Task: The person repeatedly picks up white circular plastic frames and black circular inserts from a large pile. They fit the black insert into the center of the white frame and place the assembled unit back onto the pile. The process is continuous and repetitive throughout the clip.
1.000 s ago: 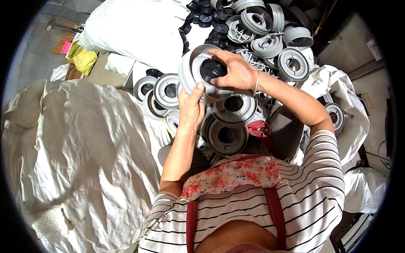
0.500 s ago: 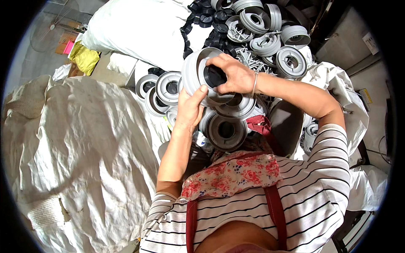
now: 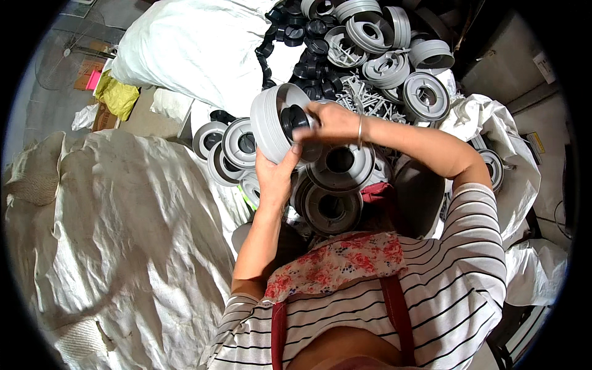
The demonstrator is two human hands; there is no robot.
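Note:
My left hand (image 3: 277,174) holds a round grey plastic housing (image 3: 271,123) from below, tilted onto its edge. My right hand (image 3: 333,120) reaches over its open face with fingers pinched on a black cap (image 3: 295,118) sitting in the middle of the housing. Just below the hands lie two more grey round housings (image 3: 341,165), stacked one above the other in my lap area.
A pile of grey housings (image 3: 394,61) and black caps (image 3: 308,31) lies ahead. Several grey housings (image 3: 231,145) sit to the left of my hands. A large white woven sack (image 3: 117,228) fills the left; another white sack (image 3: 185,49) lies at the top.
The housing has been tilted further onto its edge and turned to the left, and my right hand has shifted over the black cap at its centre.

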